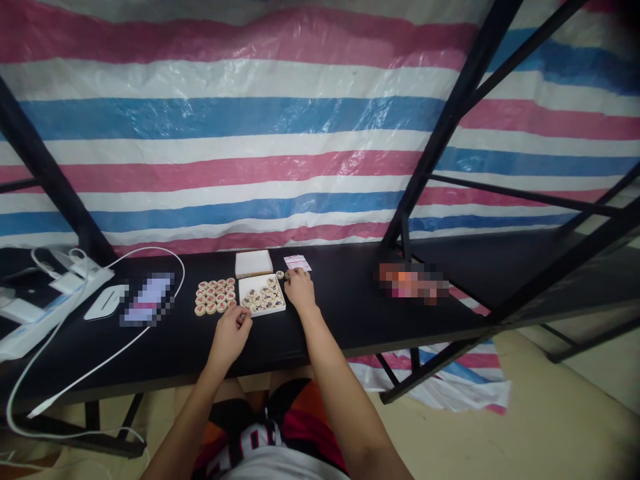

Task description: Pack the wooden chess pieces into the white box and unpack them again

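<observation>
Several round pieces with red characters (211, 298) stand in close rows on the black table. Right of them a white box tray (281, 305) holds several round pieces with black characters. My left hand (233, 331) is closed at the tray's front left corner; what its fingers hold, if anything, is too small to make out. My right hand (301, 291) is closed just beyond the tray's right edge, its fingertips at a round piece on the table. Another round piece (280, 274) lies just left of those fingertips.
Behind the tray lies a white box lid (253, 263), with a pink and white paper (299, 262) to its right. A phone (149, 299), a white device (106, 302), a power strip (60, 303) and white cables are at left. A blurred orange item (411, 283) lies at right.
</observation>
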A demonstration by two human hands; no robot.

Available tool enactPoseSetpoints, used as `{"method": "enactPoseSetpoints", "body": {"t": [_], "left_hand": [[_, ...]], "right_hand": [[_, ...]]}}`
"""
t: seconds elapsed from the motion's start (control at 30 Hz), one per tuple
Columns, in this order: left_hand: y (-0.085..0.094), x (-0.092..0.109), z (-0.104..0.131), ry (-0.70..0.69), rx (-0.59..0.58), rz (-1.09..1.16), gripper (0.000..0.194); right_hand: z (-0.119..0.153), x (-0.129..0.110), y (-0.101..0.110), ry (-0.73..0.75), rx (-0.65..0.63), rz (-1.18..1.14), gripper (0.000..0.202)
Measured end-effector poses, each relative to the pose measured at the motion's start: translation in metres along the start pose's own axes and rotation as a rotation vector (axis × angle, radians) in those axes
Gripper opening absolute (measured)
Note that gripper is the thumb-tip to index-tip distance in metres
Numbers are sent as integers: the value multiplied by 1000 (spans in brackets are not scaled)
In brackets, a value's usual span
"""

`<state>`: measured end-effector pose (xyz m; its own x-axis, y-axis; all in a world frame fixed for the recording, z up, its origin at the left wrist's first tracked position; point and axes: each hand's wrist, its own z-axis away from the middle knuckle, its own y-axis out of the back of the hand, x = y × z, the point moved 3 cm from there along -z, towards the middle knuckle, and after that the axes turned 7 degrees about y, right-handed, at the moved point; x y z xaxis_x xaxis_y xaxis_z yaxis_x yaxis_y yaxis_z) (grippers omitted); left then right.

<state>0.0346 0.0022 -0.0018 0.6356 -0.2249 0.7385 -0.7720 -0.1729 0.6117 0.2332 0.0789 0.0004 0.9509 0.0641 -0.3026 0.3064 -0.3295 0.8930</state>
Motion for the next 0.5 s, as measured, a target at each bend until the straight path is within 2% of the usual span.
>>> {"method": "enactPoseSetpoints", "body": {"t": [0.27,0.5], "left_hand": [[-1,-1,1,-4,-9,18,16],[-1,0,0,-6,-11,17,16]], "right_hand": [[1,3,1,-95,12,14,23],[0,-1,3,-52,17,10,20]]}}
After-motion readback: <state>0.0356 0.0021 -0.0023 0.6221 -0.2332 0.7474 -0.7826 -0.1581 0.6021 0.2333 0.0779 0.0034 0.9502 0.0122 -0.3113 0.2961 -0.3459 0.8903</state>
